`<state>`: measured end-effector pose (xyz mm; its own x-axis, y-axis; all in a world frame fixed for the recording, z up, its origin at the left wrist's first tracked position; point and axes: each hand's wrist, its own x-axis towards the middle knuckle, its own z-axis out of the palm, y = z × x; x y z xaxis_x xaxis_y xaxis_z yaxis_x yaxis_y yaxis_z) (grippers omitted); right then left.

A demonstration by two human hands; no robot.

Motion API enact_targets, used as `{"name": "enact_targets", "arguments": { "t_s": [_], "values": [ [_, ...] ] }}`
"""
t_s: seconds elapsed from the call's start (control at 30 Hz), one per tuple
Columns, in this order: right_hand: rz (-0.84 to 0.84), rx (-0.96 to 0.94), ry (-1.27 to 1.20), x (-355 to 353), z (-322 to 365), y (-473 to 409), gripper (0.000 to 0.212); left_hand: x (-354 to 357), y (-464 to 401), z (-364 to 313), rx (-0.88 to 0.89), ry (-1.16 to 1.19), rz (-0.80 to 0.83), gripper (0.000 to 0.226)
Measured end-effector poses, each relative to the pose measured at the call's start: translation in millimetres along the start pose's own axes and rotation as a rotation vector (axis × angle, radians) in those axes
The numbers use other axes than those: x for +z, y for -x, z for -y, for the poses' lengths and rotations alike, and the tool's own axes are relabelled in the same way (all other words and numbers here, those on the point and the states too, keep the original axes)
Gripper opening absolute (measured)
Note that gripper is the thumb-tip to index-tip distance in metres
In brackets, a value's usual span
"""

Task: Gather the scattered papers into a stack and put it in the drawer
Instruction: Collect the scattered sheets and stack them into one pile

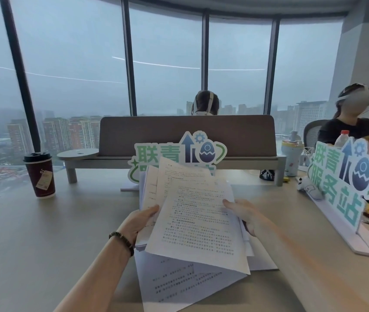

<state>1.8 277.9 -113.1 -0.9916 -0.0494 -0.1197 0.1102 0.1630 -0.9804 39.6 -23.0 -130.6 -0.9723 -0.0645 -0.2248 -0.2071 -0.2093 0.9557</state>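
Note:
An uneven bundle of printed white papers point(198, 212) is lifted above the beige desk point(44, 244), its sheets fanned and misaligned. My left hand point(139, 220), with a beaded bracelet on the wrist, grips the bundle's left edge. My right hand point(244, 212) grips its right edge, thumb on top. More printed sheets point(179, 282) lie flat on the desk under the bundle, near the front edge. No drawer is in view.
A dark red coffee cup point(40, 175) stands at the left. A green-and-white cutout sign point(176, 152) stands behind the papers, another sign point(345, 188) at the right. A grey monitor riser point(188, 140) is behind. Two people sit beyond the desk.

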Motion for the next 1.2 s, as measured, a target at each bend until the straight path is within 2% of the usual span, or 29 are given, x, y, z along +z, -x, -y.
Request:
{"name": "enact_targets", "arguments": {
  "t_s": [0.17, 0.3, 0.47, 0.6, 0.77, 0.9, 0.97, 1.2],
  "values": [
    [-0.016, 0.009, 0.022, 0, 1, 1, 0.039, 5, 8, -3, 0.008, -0.143, 0.030, 0.039],
    [0.008, -0.015, -0.042, 2, 3, 3, 0.025, 11, 11, -1, 0.031, -0.161, 0.086, 0.046],
    [0.095, 0.054, -0.212, 10, -3, 8, 0.020, 15, 11, -1, 0.066, -0.240, 0.024, 0.048],
    [0.126, 0.010, -0.288, 16, -5, 7, 0.025, 24, 10, -3, 0.045, -0.226, 0.006, 0.077],
    [0.046, -0.002, -0.246, 26, -5, 7, 0.022, 29, 17, 0, -0.021, -0.147, 0.122, 0.064],
    [0.106, 0.118, -0.313, 32, -6, 11, 0.026, 29, 21, 3, -0.017, -0.219, 0.136, 0.033],
    [0.116, 0.132, -0.346, 33, -3, 16, 0.027, 29, 20, 3, 0.002, -0.205, 0.152, 0.029],
    [0.065, -0.081, -0.251, 24, 29, 34, 0.023, 31, 33, -12, 0.155, -0.182, 0.160, 0.026]
  ]
}}
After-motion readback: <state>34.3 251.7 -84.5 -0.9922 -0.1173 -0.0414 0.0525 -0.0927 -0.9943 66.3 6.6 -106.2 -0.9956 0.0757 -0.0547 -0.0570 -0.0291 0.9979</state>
